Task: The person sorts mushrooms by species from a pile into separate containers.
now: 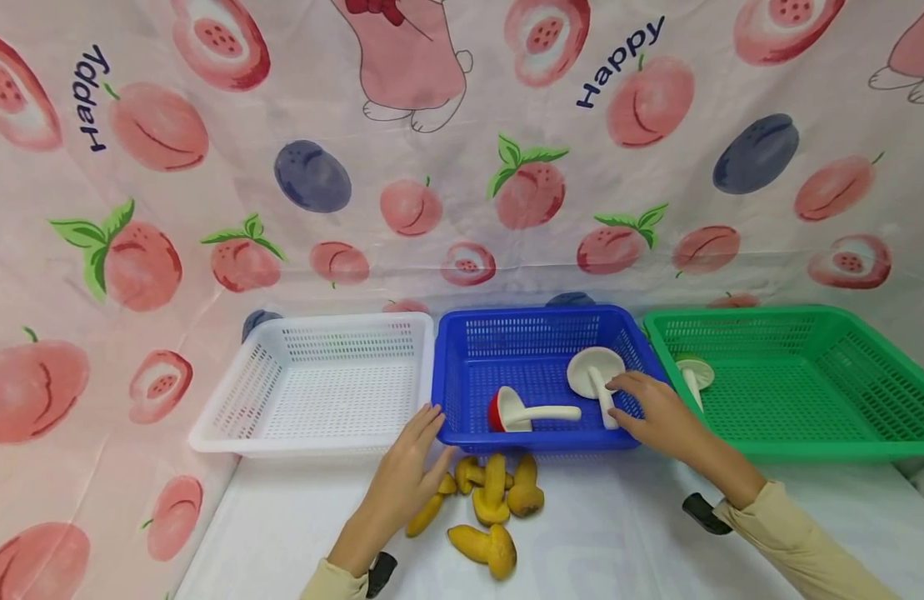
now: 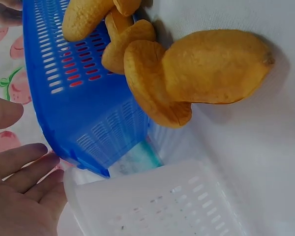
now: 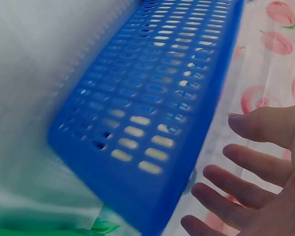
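Both hands are out over the baskets as seen from the head camera: the right hand (image 1: pixel 652 410) reaches over the front right corner of the blue basket (image 1: pixel 462 433), fingers relaxed and gripping nothing, its fingertips touching or just short of the white mushroom (image 1: pixel 596 375) lying inside; I cannot tell which. A red-capped mushroom (image 1: pixel 516 410) lies on its side nearer the basket's middle. The left hand (image 1: pixel 405 475) rests flat, fingers straight, at the gap where the white basket (image 1: pixel 237 437) meets the blue one, just beside a cluster of yellow mushrooms (image 1: pixel 491 508) on the white table (image 1: pixel 619 542). To the right stands a green basket (image 1: pixel 806 450) with another white mushroom (image 1: pixel 694 375) in its near left corner. A peach-printed cloth (image 1: pixel 462 167) hangs behind. From the left wrist, the left hand (image 2: pixel 19 191) lies spread and empty beside the blue basket's (image 2: pixel 78 103) corner and the white basket's (image 2: pixel 157 206) rim, the yellow mushrooms (image 2: pixel 187 73) close against the blue wall. From the right wrist, blurred, the right hand (image 3: pixel 255 177) shows loosely spread fingers holding nothing, next to the blue basket's (image 3: pixel 147 108) slotted wall.
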